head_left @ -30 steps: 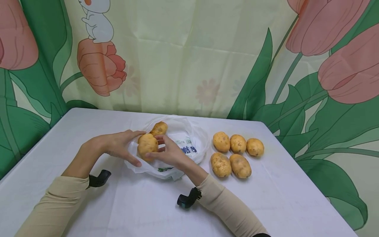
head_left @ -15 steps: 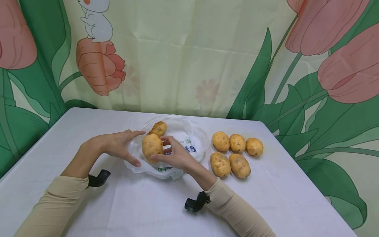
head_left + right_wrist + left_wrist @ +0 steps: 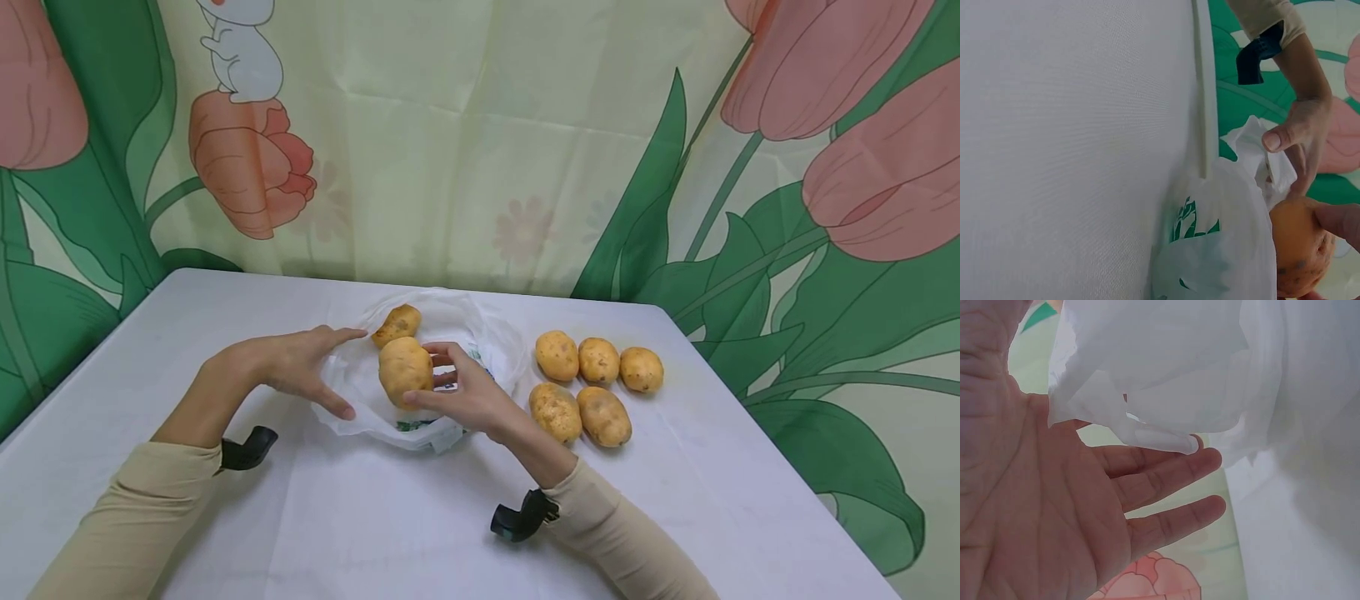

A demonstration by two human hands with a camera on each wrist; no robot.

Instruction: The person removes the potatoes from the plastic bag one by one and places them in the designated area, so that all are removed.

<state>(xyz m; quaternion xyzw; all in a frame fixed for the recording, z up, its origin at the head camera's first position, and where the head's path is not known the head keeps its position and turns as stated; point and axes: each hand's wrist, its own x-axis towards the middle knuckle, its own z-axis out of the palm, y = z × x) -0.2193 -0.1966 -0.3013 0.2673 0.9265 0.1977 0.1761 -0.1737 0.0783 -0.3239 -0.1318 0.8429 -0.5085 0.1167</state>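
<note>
- Near edge: beige sleeves [image 3: 127,517] of smooth, lightly creased fabric enter from left and right, each with a black wrist camera [image 3: 521,517] close to the cuff.
- Desk [image 3: 375,533]: white covering, faint fold lines; a fine weave shows in the right wrist view.
- Right hand [image 3: 468,392]: pinching one large potato between thumb and fingers. Hand and potato have shifted right since the earlier frames.
- Large potato [image 3: 405,373]: over the bag's mouth; rounded, yellow-brown, with dark specks in the right wrist view.
- Left hand [image 3: 300,364]: fingers spread, thumb apart, at the bag's left rim; position essentially unchanged.
- Plastic bag [image 3: 491,325]: thin, white, translucent film, wrinkled, mouth wide; blue and green print. The film lies against the left fingers in the left wrist view.
- Second potato [image 3: 397,325]: in the far left part of the bag, elongated, unmoved.
- Right of bag: two potatoes [image 3: 604,417] near, a row of three potatoes [image 3: 598,361] farther; oval to round, skins speckled, arrangement unchanged.
- Far side: cloth backdrop [image 3: 465,167], lightly creased, printed with pink tulips and green leaves.
</note>
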